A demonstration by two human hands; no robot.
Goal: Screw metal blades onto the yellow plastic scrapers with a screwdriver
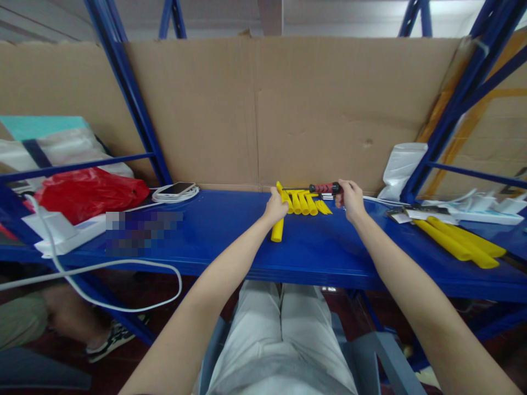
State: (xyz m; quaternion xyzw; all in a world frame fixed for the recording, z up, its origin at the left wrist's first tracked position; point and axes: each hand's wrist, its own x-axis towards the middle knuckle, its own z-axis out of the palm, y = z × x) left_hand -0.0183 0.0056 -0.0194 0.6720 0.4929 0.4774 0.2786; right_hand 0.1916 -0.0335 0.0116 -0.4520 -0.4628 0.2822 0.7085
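Near the middle of the blue table, my left hand [275,208] is closed around a yellow plastic tube [277,230], which sticks out above and below the fingers. The fingers of my right hand [351,198] grip the black end of a screwdriver [324,188] with a red and black handle. Its thin shaft points left toward the top of the held tube; whether the tip touches it I cannot tell. Just behind and between my hands lie several short yellow tubes [303,203] in a row, with narrow pointed yellow pieces [323,207] at their right end.
Longer yellow tubes [461,241] lie at the right by a white power strip [486,213]. A whitish pouch [401,170] leans near the blue post. At left are a phone [178,189] on a coiled cable, a red bag [90,192] and a white cable [123,263] hanging over the edge.
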